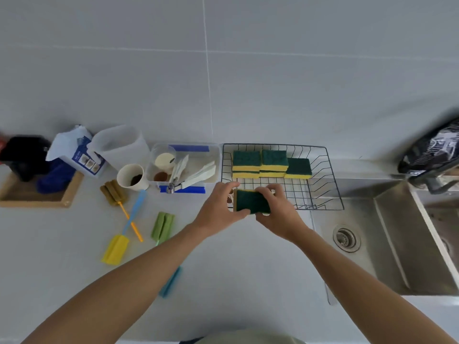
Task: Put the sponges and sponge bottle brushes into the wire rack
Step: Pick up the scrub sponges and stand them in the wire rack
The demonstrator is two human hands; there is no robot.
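Both hands are holding one green-topped sponge (252,201) over the front left corner of the wire rack (330,184); the left hand (221,207) is pinching its near left end between thumb and fingers, and the right hand (278,207) is clamping its right end from above. Stacked sponges (270,163) are already sitting along the rack's back edge, leaving the front of the rack bare; so the sponge step is looking nearly finished. The next move is calling for lowering this sponge onto the wire floor in front of the stacks and letting go with both hands. The sponge bottle brushes are still lying on the counter (248,281) left of the rack: an olive one (113,192), a yellow one (115,249), a green one (162,225) and a blue one (171,281) partly hidden under the left forearm; those are waiting their turn.
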